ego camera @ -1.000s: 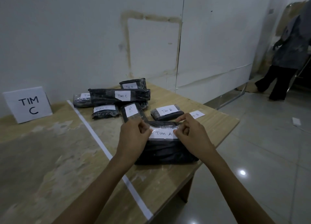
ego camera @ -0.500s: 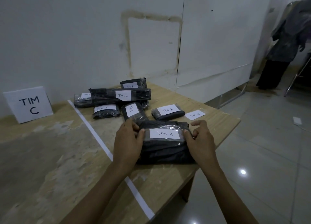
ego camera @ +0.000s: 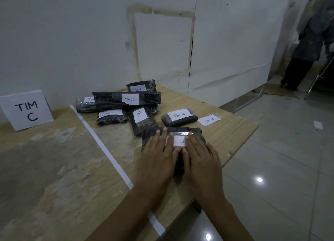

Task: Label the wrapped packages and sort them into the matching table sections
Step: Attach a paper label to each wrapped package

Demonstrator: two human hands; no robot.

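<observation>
A black wrapped package (ego camera: 196,132) lies near the table's right front edge with a white label (ego camera: 179,141) reading "Tim A" taped on top. My left hand (ego camera: 159,150) lies flat on the package's left half, fingers straight, partly covering the label. My right hand (ego camera: 198,154) presses flat on the right half beside the label. Behind it sit several black packages: a long one marked "Tim C" (ego camera: 126,99), one marked "Tim B" (ego camera: 179,117), and one marked "Tim A" (ego camera: 141,86) at the back. A loose "Tim B" label (ego camera: 209,120) lies on the wood.
A white tape strip (ego camera: 101,146) divides the wooden table (ego camera: 231,132). A standing "TIM C" sign (ego camera: 27,110) is in the left section against the wall. A person (ego camera: 310,41) stands at the far right on the tiled floor.
My hands moved from pinching the label's ends and gripping the package's sides to lying flat on top of it, pressing the label down. The person at the right shifted.
</observation>
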